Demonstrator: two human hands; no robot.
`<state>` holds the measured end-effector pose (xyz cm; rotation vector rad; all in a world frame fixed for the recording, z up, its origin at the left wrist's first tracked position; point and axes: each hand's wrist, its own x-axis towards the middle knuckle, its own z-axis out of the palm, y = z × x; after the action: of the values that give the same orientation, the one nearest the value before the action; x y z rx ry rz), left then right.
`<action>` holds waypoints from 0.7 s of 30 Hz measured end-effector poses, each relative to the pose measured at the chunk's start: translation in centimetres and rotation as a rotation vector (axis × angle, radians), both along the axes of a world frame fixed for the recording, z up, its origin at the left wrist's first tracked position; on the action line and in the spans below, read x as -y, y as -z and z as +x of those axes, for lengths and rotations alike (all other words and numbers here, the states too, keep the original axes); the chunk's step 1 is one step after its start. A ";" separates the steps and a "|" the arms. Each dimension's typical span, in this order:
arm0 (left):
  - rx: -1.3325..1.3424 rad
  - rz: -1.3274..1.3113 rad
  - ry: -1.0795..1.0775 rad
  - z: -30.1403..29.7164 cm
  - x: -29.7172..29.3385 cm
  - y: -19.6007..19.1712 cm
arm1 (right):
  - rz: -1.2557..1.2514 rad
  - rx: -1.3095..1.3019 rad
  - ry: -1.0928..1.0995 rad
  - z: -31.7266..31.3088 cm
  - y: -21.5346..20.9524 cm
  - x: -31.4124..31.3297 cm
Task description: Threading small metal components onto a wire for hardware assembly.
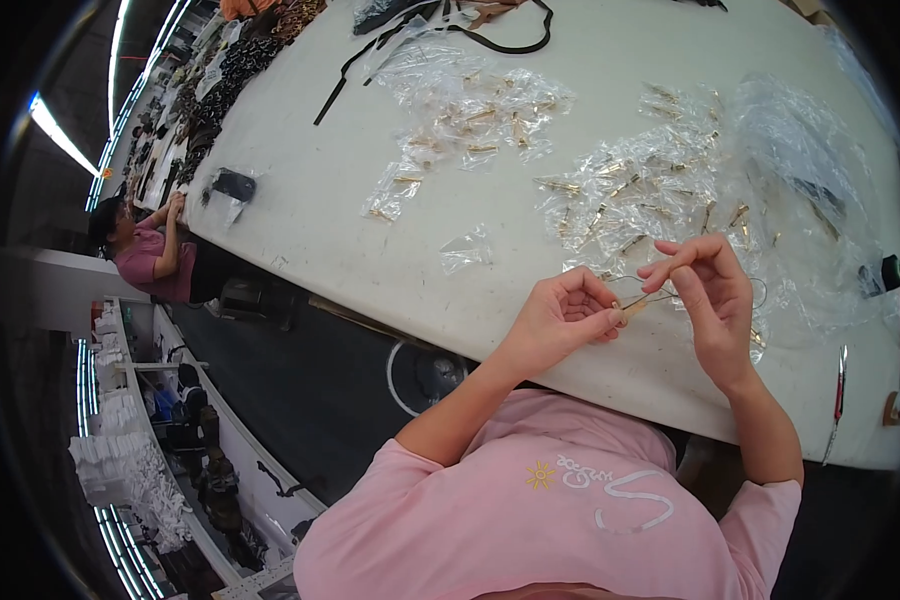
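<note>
My left hand [575, 315] pinches a small gold-coloured metal piece [634, 307] between thumb and fingertips, over the near edge of the table. A thin dark cord [763, 290] runs from this piece and curves in a loop past my right hand [712, 300]. The thumb and bent fingers of that hand close on the cord just beside the gold piece; the exact grip is partly hidden. Just beyond both hands lies a spread pile of small clear plastic bags [635, 185] with slim gold-coloured pieces inside.
A second group of small bags [480, 110] lies farther left, with one lone bag [467, 250] nearer. Large clear plastic [795, 140] covers the right side. Red-handled tweezers [840, 395] rest at the near right. Black straps [510, 45] lie far off. Another person [155, 250] stands at left.
</note>
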<state>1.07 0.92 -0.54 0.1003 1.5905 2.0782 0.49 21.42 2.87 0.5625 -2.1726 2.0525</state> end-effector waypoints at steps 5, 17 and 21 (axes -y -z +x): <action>-0.233 -0.121 -0.108 -0.5 0.9 -2.5 | -0.471 0.135 -0.067 -1.6 -2.7 -1.5; -0.237 0.310 -0.353 -2.6 4.2 -2.6 | -0.532 -0.117 -0.058 0.9 -6.1 -6.1; -0.188 0.421 -0.419 -3.3 4.7 -2.1 | -0.425 -0.212 0.023 3.4 -6.5 -8.8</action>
<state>-2.23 -3.81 1.57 0.1198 1.3334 2.7848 3.93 30.18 9.37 0.6585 -1.5573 2.2312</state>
